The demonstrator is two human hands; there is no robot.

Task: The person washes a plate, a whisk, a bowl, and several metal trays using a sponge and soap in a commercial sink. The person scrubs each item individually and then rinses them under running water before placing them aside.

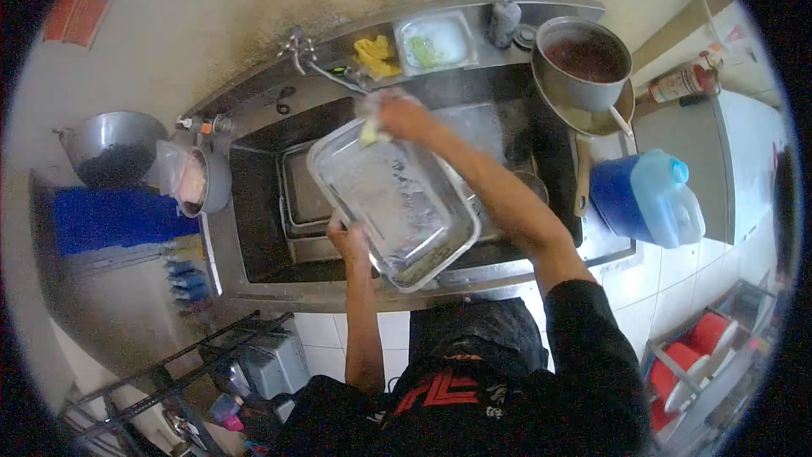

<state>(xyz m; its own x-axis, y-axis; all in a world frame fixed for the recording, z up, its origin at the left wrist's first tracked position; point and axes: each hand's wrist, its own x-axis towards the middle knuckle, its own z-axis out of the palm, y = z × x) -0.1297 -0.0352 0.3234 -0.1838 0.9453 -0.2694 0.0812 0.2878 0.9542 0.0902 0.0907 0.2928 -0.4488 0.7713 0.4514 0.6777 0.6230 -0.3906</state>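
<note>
Scrubbing seems in hand: the left hand (351,243) curls round the tray (385,195)'s edge; the right hand (404,119), blurred, closes over a sponge (370,132); the next stroke likely calls for firm support.

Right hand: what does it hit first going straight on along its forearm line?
Most likely the metal tap spout, just past the right hand toward the picture's upper left. Depth is unclear in this single view, so the hand might pass above or below it.
</note>
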